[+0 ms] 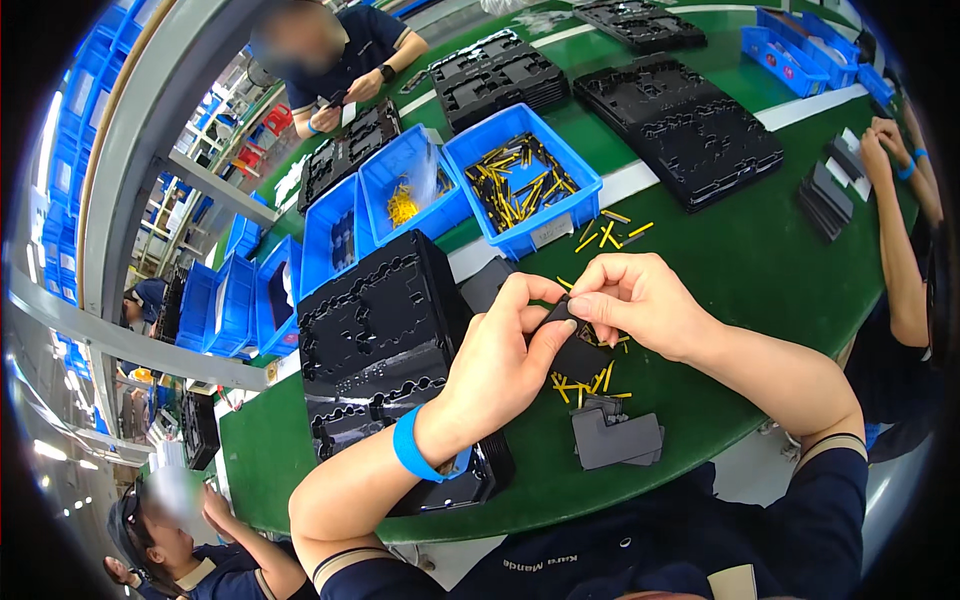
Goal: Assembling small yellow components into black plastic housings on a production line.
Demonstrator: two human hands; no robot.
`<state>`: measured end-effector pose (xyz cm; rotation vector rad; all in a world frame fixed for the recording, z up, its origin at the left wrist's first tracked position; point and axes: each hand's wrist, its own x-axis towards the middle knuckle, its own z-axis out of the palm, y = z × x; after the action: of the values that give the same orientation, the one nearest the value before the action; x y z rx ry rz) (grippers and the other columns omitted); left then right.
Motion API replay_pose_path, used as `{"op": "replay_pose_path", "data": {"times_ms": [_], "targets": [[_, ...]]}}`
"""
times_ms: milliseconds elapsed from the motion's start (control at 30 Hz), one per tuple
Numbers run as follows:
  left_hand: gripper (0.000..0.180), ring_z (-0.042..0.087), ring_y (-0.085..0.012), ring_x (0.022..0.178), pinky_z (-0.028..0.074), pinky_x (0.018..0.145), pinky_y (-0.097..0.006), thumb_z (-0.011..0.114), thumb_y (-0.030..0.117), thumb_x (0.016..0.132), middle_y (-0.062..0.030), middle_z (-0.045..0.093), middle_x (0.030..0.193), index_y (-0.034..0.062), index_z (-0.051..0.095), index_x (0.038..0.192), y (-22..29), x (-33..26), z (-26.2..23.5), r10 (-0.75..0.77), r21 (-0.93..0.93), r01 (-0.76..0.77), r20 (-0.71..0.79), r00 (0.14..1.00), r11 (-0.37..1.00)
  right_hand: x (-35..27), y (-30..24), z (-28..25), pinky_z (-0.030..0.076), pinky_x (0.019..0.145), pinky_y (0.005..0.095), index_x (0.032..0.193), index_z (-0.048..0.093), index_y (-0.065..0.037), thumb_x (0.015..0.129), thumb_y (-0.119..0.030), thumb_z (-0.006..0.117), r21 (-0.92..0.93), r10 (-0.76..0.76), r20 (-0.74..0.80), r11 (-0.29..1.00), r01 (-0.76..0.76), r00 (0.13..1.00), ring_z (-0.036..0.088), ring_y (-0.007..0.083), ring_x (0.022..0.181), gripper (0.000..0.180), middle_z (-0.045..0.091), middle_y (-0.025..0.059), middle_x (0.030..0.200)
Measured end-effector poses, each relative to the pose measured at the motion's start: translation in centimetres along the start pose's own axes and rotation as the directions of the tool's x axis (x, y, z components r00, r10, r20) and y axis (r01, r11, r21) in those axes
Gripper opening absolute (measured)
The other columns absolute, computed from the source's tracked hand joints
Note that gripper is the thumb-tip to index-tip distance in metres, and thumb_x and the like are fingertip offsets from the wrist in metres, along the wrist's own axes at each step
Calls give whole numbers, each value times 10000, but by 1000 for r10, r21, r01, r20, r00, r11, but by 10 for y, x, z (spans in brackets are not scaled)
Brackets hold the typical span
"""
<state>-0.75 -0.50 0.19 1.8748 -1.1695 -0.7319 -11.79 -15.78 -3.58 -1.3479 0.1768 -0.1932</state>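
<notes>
My left hand (505,355) is closed on a dark flat piece (580,357), its thumb and forefinger at the upper edge. My right hand (635,305) pinches at that same edge; whatever is between its fingertips is too small to make out. A thin yellow strip (565,284) shows beside the fingertips of both hands. On the green table below lie scattered yellow strips (590,385). Nearer to me is a small pile of dark grey L-shaped plates (617,440). Another dark flat piece (487,284) lies partly behind my left hand.
Black moulded trays (375,330) are stacked left of my forearm, more trays (690,135) farther back. A blue bin (535,238) holds black-and-yellow strips; loose strips (612,235) lie beside it. Another blue bin (385,232) adjoins it. Co-workers sit around the table (740,270); one's hands (880,145) are at right.
</notes>
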Motion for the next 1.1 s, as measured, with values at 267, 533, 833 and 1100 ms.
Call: {"op": "replay_pose_path", "data": {"times_ms": [267,533,833,1100], "targets": [[229,593,-75,698,479,547,-205,549,44,902,-64,649,821,12,427,1094,1,2,-1,-11,11,11,5,1000,1000,2,7,-1,445,530,213,860,593,-17,908,-161,579,55,-51,-17,997,52,999,542,61,592,153,572,5,681],[206,617,-99,746,492,549,-203,489,88,938,-78,654,914,35,406,1119,-4,7,-9,-89,-405,65,-41,995,912,2,-4,-9,486,639,226,998,625,-1,919,-99,537,-63,-80,51,995,84,995,578,87,715,153,621,45,840],[244,619,-108,805,497,567,-211,502,76,929,-65,641,1006,54,431,1161,4,2,-13,-98,-394,95,13,995,914,6,-6,-18,468,643,224,892,643,-9,837,-15,619,-499,-441,145,740,451,886,573,101,744,60,573,39,829],[312,569,-50,741,449,549,-179,527,125,927,-6,634,921,86,526,1236,-1,-2,-117,30,-196,-159,-534,845,968,21,2,-73,486,664,290,845,636,-10,751,-65,691,-750,-227,97,623,221,969,611,162,732,123,622,76,809]]}}
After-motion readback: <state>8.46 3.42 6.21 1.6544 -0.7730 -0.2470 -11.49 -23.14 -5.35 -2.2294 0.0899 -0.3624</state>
